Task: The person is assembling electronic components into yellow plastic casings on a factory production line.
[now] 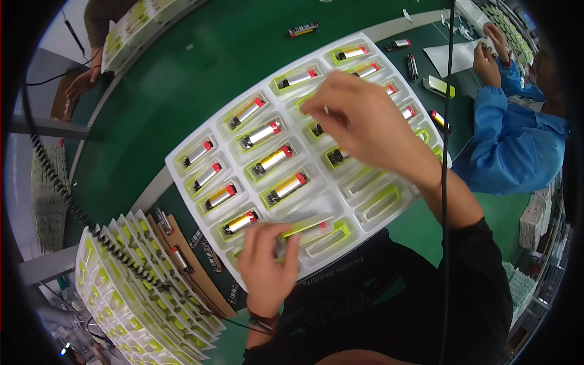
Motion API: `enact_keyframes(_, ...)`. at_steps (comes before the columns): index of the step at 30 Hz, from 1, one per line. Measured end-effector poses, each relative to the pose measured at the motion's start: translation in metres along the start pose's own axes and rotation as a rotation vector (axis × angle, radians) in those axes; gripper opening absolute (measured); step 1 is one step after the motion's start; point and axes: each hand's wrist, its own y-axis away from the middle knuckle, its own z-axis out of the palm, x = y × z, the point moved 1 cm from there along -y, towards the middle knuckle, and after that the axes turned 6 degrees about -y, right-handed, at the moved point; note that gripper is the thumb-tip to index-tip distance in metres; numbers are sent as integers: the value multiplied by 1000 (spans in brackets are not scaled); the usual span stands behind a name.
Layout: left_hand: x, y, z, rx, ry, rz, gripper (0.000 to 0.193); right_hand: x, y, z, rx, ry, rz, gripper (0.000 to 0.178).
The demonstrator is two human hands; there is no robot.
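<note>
A white moulded tray [233, 146] lies tilted in front of me. Many of its pockets hold a lime-green-edged plastic case with a small silver, red-ended battery cell [264, 134] and a dark circuit board. At the near edge, my left hand [267, 264] pinches a thin lime-green-edged plastic case [308, 224], raised at a slant over a pocket. Over the tray's upper middle is my right hand [368, 125], its fingers curled and thumb and forefinger closed at a pocket. Whatever they hold, if anything, is hidden. Two near pockets hold green cases without cells, one being this case [380, 204].
Stacked trays [134, 286] stand at the lower left beside a cardboard piece [194, 274] with loose cells. More loose cells [303, 30] lie on the green table [243, 52]. A co-worker in a blue sleeve [511, 146] works at right. A black cable [449, 182] hangs down.
</note>
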Motion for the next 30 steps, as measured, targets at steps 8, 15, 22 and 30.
enact_keyframes(8,4,-5,-1,99,-80,14,14,38,-118,55,15,167,-115,17)
enact_keyframes(15,5,3,7,85,-220,83,13,115,-155,57,-357,991,208,20)
enact_keyframes(22,5,-3,11,27,-320,180,16,106,-133,37,-119,899,-297,16)
enact_keyframes(30,15,-12,-1,77,-181,207,18,-4,-41,19,-114,-1175,363,26)
